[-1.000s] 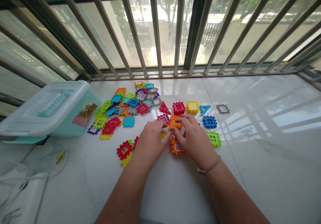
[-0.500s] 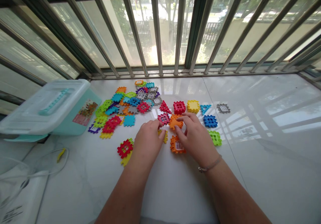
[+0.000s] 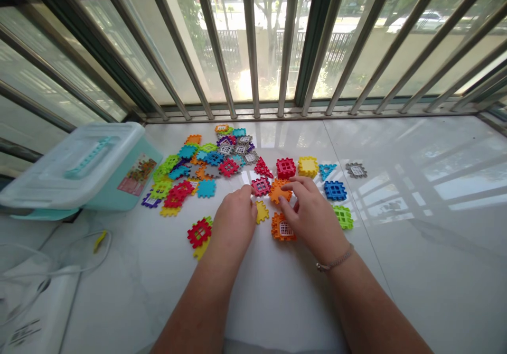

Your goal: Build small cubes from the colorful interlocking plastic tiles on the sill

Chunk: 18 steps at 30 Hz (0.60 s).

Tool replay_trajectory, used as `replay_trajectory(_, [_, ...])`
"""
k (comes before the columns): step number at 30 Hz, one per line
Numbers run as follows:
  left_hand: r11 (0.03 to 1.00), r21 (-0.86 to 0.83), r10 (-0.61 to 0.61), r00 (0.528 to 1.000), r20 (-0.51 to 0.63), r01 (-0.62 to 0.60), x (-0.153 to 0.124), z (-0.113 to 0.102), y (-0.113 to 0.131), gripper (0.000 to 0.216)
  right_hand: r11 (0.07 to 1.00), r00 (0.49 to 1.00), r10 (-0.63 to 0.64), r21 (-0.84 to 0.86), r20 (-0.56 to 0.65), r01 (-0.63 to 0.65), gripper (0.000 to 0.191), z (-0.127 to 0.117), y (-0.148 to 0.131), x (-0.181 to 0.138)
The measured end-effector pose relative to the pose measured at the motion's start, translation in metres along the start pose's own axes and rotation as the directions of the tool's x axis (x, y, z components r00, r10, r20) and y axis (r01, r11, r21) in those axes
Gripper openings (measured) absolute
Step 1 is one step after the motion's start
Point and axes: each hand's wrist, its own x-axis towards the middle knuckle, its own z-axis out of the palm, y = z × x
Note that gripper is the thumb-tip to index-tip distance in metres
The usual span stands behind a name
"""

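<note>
My right hand (image 3: 311, 214) pinches a flat orange tile (image 3: 278, 192) with thumb and fingertips, holding it on the white surface. Just below it lies an orange tile with a white window (image 3: 283, 229). My left hand (image 3: 235, 221) rests beside it with fingers curled together and nothing visible in them. Its fingertips are near a red window tile (image 3: 260, 186), and a yellow tile (image 3: 261, 211) lies free by its thumb. A red cube (image 3: 285, 168) and a yellow cube (image 3: 307, 166) stand just beyond.
A heap of coloured tiles (image 3: 206, 161) spreads at the back left. A lidded teal box (image 3: 79, 169) stands at the left. Blue (image 3: 335, 190), green (image 3: 343, 217) and grey (image 3: 356, 170) tiles lie at the right. A red tile (image 3: 198, 232) lies left of my arm. Window bars (image 3: 253, 53) close off the far edge.
My left hand has drawn back from the orange tile and the yellow tile now lies uncovered beside it. My right hand stays on the orange tile.
</note>
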Motion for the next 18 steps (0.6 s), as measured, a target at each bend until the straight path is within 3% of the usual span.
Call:
replay_trajectory(8, [0.999, -0.022, -0.05, 0.999, -0.002, 0.05, 0.0003, -0.0002, 0.0019, 0.022, 0.998, 0.983, -0.015, 0.059, -0.182, 0.027, 0.015, -0.0014, 0.0027, 0.0012])
replay_trajectory(13, [0.997, -0.033, -0.069, 0.998, 0.007, 0.069, 0.0005, -0.0005, 0.0012, 0.025, 0.999, 0.941, 0.017, 0.038, -0.338, -0.005, 0.01, -0.0046, 0.0069, 0.0021])
replay_trajectory(18, [0.998, -0.04, -0.047, 0.999, -0.014, 0.046, -0.0001, -0.0027, 0.0018, 0.023, 0.997, 0.925, 0.07, 0.049, -0.372, -0.055, 0.014, -0.0075, 0.0073, 0.0018])
